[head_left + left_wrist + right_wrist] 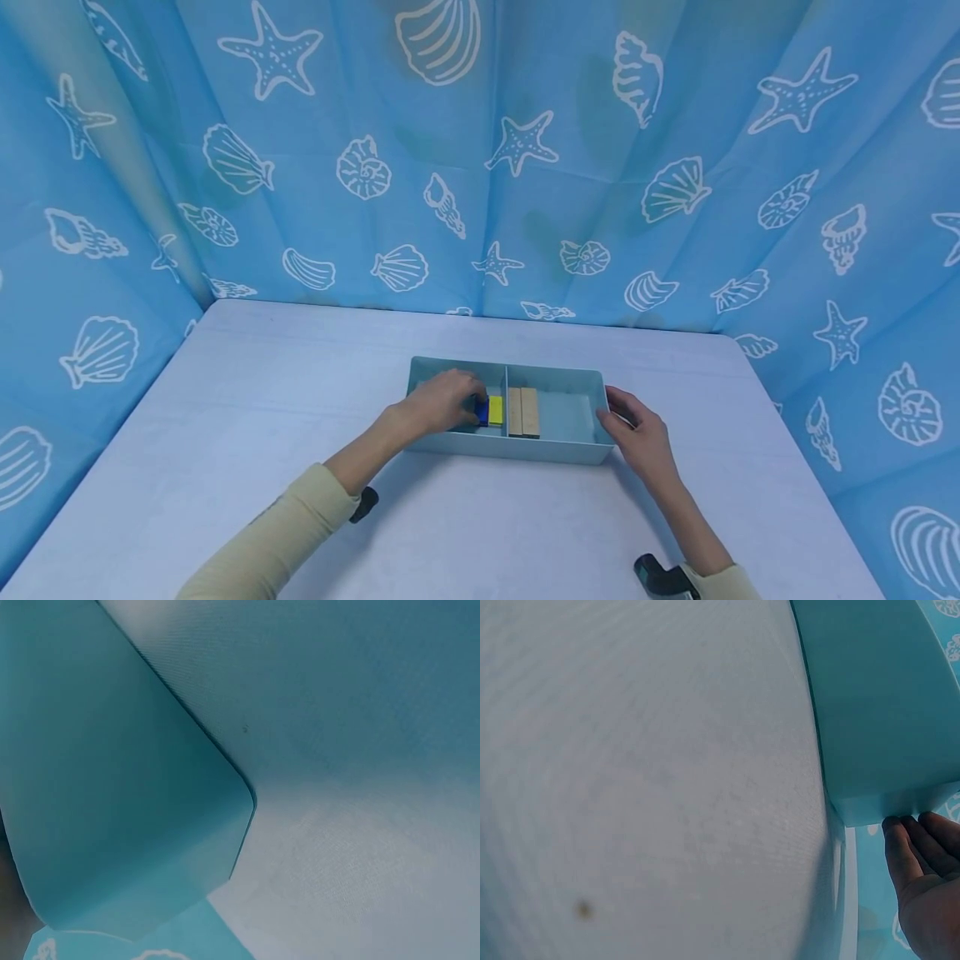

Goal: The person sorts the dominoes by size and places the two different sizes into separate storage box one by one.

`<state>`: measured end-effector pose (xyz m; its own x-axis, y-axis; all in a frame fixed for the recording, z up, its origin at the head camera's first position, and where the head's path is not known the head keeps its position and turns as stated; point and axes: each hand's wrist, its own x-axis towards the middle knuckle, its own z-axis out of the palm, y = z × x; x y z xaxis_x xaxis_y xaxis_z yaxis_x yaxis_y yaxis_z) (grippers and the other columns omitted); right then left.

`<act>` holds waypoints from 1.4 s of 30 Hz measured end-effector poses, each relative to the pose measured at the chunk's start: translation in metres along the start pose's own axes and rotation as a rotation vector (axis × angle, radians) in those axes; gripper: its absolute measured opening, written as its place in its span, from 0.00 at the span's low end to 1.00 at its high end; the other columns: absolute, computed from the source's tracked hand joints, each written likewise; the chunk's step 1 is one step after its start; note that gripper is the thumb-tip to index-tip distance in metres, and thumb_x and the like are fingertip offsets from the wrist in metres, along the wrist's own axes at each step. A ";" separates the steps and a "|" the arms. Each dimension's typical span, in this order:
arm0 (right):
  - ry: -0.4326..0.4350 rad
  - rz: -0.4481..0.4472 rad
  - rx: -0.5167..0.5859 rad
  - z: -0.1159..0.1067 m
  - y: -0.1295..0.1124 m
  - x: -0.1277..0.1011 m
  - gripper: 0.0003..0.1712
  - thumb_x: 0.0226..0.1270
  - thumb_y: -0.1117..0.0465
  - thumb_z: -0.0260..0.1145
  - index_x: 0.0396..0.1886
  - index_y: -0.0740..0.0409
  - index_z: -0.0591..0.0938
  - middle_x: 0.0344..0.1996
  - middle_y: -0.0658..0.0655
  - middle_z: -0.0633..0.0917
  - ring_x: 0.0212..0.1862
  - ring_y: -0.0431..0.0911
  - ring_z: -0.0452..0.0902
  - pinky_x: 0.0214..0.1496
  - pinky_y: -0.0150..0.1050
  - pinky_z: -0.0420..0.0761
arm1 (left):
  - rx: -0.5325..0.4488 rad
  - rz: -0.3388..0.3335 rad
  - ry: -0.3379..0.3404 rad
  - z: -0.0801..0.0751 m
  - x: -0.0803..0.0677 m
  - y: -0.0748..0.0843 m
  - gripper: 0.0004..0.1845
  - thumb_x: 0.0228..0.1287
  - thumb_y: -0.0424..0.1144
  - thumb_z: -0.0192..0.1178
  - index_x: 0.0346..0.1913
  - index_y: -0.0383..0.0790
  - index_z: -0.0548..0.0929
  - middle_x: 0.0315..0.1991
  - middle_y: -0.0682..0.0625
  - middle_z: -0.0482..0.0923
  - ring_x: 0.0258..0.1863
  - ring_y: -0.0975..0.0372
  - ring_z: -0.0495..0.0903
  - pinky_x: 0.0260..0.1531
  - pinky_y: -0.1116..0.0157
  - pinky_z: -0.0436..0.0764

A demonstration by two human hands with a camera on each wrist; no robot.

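1. A teal tray (517,451) with two parts is seen on the white worktop (225,433).
2. A blue block (481,411) in the left part is pinched by the curled fingers of the left hand (442,402), beside a yellow block (496,410).
3. The tray's right end is touched by the straight fingers (901,847) of the right hand (637,429); nothing is held.
4. Two wooden blocks (522,411) lie in the right part.

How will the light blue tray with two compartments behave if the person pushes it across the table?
The tray looks like rigid plastic, so it should probably slide whole without bending. It sits low and wide, so tipping seems unlikely. The wooden blocks inside lie flat and likely stay put. The right hand at its end could steady it.
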<state>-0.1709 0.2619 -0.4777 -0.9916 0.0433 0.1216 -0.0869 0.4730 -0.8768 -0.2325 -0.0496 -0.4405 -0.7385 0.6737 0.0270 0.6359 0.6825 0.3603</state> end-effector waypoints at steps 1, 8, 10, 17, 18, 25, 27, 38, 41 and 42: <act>-0.001 0.005 0.001 0.000 0.000 0.000 0.29 0.74 0.58 0.62 0.69 0.64 0.70 0.66 0.65 0.74 0.67 0.58 0.69 0.65 0.45 0.71 | -0.001 0.003 0.002 0.000 0.000 0.000 0.15 0.59 0.34 0.72 0.49 0.38 0.86 0.45 0.49 0.85 0.47 0.59 0.82 0.50 0.64 0.81; -0.001 0.022 -0.007 0.001 0.000 0.001 0.29 0.74 0.58 0.62 0.69 0.64 0.70 0.66 0.65 0.74 0.68 0.58 0.68 0.65 0.46 0.71 | 0.014 0.009 -0.005 0.001 0.002 0.000 0.15 0.60 0.35 0.71 0.50 0.37 0.86 0.45 0.49 0.84 0.47 0.59 0.82 0.49 0.65 0.81; 0.001 0.024 -0.014 0.001 -0.001 0.001 0.29 0.74 0.58 0.62 0.69 0.64 0.70 0.66 0.65 0.74 0.68 0.59 0.68 0.65 0.46 0.71 | 0.014 0.010 -0.007 0.001 0.002 0.000 0.15 0.60 0.35 0.71 0.50 0.38 0.86 0.45 0.49 0.84 0.47 0.59 0.82 0.49 0.65 0.81; 0.005 0.010 -0.027 0.001 -0.001 0.002 0.28 0.74 0.58 0.62 0.69 0.65 0.70 0.65 0.66 0.74 0.67 0.59 0.69 0.65 0.46 0.71 | 0.006 -0.004 -0.012 0.001 0.003 -0.002 0.16 0.61 0.36 0.71 0.51 0.38 0.86 0.45 0.50 0.83 0.46 0.60 0.81 0.49 0.65 0.80; 0.005 0.007 -0.026 0.001 -0.001 0.002 0.28 0.74 0.58 0.62 0.69 0.65 0.71 0.65 0.66 0.74 0.67 0.59 0.69 0.65 0.46 0.71 | 0.003 -0.003 -0.012 0.001 0.003 -0.002 0.16 0.61 0.36 0.71 0.51 0.38 0.86 0.45 0.50 0.83 0.46 0.60 0.81 0.49 0.65 0.80; 0.003 0.009 -0.022 0.001 0.000 0.002 0.28 0.74 0.58 0.62 0.69 0.64 0.71 0.65 0.65 0.74 0.67 0.59 0.69 0.64 0.47 0.71 | -0.011 -0.001 -0.016 0.000 0.002 -0.002 0.16 0.61 0.36 0.71 0.51 0.38 0.86 0.45 0.49 0.83 0.45 0.60 0.81 0.48 0.65 0.80; 0.001 0.013 -0.022 0.001 -0.001 0.003 0.28 0.74 0.58 0.62 0.69 0.64 0.71 0.65 0.65 0.74 0.67 0.59 0.69 0.64 0.46 0.71 | -0.012 -0.001 -0.014 0.000 0.002 -0.002 0.16 0.61 0.36 0.71 0.51 0.38 0.86 0.44 0.49 0.83 0.45 0.60 0.81 0.49 0.64 0.80; 0.000 -0.009 -0.055 0.001 -0.002 0.001 0.28 0.73 0.58 0.62 0.68 0.64 0.71 0.65 0.65 0.75 0.66 0.58 0.71 0.62 0.43 0.73 | -0.016 -0.014 -0.018 0.002 0.002 -0.003 0.18 0.60 0.43 0.72 0.51 0.39 0.86 0.43 0.51 0.83 0.43 0.61 0.80 0.46 0.67 0.80; 0.012 -0.040 -0.085 0.001 0.000 0.001 0.28 0.73 0.55 0.63 0.67 0.64 0.72 0.63 0.65 0.76 0.64 0.58 0.73 0.60 0.42 0.75 | -0.019 -0.010 -0.014 0.003 0.002 -0.003 0.18 0.60 0.43 0.72 0.51 0.39 0.86 0.43 0.51 0.83 0.42 0.61 0.80 0.45 0.67 0.80; 0.016 -0.041 -0.094 0.001 0.000 0.002 0.28 0.73 0.54 0.63 0.67 0.64 0.73 0.63 0.65 0.77 0.64 0.58 0.73 0.60 0.41 0.75 | -0.021 -0.010 -0.014 0.002 0.001 -0.003 0.18 0.61 0.43 0.71 0.51 0.39 0.86 0.43 0.51 0.83 0.43 0.61 0.80 0.46 0.67 0.80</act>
<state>-0.1727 0.2609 -0.4785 -0.9857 0.0357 0.1647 -0.1175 0.5553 -0.8233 -0.2350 -0.0501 -0.4438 -0.7416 0.6708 0.0100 0.6233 0.6834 0.3801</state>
